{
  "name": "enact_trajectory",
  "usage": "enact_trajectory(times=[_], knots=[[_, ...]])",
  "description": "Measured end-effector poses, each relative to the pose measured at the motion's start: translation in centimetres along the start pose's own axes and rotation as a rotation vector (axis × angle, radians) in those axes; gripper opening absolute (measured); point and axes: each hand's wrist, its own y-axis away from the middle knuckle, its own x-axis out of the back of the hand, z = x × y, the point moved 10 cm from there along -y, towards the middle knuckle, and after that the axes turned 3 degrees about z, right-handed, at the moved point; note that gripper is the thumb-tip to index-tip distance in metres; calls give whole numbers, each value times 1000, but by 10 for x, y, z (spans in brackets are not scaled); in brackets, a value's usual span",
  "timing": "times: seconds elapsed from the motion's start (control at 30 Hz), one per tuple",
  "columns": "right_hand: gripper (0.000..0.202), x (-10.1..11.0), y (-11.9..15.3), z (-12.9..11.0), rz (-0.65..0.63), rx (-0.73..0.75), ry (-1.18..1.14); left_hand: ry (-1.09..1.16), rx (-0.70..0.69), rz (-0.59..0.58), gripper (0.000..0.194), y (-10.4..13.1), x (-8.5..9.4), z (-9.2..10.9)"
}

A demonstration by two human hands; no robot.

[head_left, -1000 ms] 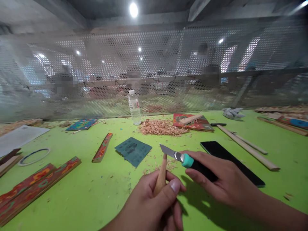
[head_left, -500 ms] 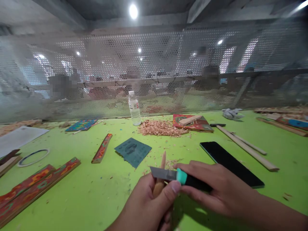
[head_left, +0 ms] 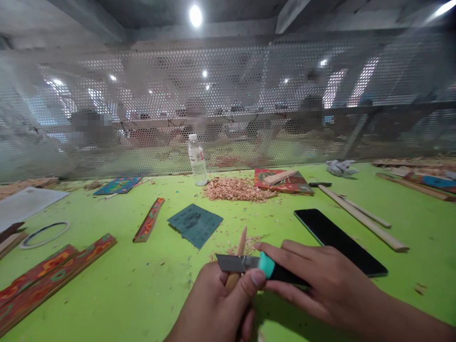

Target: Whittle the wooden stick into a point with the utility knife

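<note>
"From the left of the light green table (head_left: 142,294)?"

"Toward the left edge, a flat white sheet of paper (head_left: 28,204). Toward the near left corner, two long red wooden strips painted with flowers (head_left: 60,280), side by side."

"And farther along?"

"Near the far edge, a flat blue painted panel (head_left: 118,185). Nearer, a short red painted wooden strip (head_left: 149,219), lying aslant; then a dark green square sheet (head_left: 195,225) with one ragged edge. By the far edge again, upright, a clear plastic bottle with a white cap (head_left: 198,164), just beside a heap of pale pinkish wood shavings (head_left: 237,189)."

"The hands?"

"Both toward the middle of the near edge, close together. Left hand (head_left: 221,299) clamped round a tapered brown wooden stick (head_left: 242,240), narrow tip toward the far edge. Right hand (head_left: 320,275) clamped on the handle of a black-and-teal knife (head_left: 265,265), with its grey steel blade crossing the stick above the left fist. Left thumb right at the knife; pressing or not, cannot tell."

"Past that?"

"By the far edge, a red painted square board (head_left: 301,183) with a flat pale wooden piece (head_left: 281,177) across it. Beside the right hand, a flat black phone (head_left: 338,240). Toward the right edge, a long pale round wooden rod (head_left: 363,218)."
</note>
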Motion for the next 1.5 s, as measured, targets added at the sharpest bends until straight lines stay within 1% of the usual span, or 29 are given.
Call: enact_trajectory(times=[0.17,0.3,0.37,0.47,0.53,0.6,0.73,0.83,0.93,1.03,1.13,1.27,1.37,1.43,1.5], knots=[[49,-1,2,0,14,-28,2,-29,6,27,69,-1,2,1],[44,-4,3,2,15,-57,-34,14,48,33,71,-1,3,-3],[41,-4,4,8,18,-91,-54,38,65,46,73,-2,5,-6],[38,5,3,18,81,-140,-45,81,85,74,72,-2,8,-12],[37,14,3,23,141,-144,-28,105,102,87,71,-3,10,-16],[35,18,1,24,157,-139,-31,117,103,99,69,-4,12,-16],[36,13,0,23,119,-127,-49,102,30,125,64,-5,16,-5],[37,2,-1,18,32,-93,-85,69,-23,135,63,-4,19,2],[38,-8,0,11,-60,-46,-131,55,-35,112,63,-2,17,3],[44,-8,1,8,-73,-31,-100,35,-14,77,63,-2,13,0],[48,-6,1,4,-46,-27,-49,26,34,60,65,-3,9,-4],[45,-2,2,1,25,-26,-17,28,77,103,70,-4,11,-9],[40,1,4,12,66,-93,-38,46,90,109,73,-4,11,-12],[38,9,5,23,130,-148,-42,55,93,90,72,-4,10,-14],[36,17,5,31,190,-172,-40,57,86,84,70,-4,11,-15]])
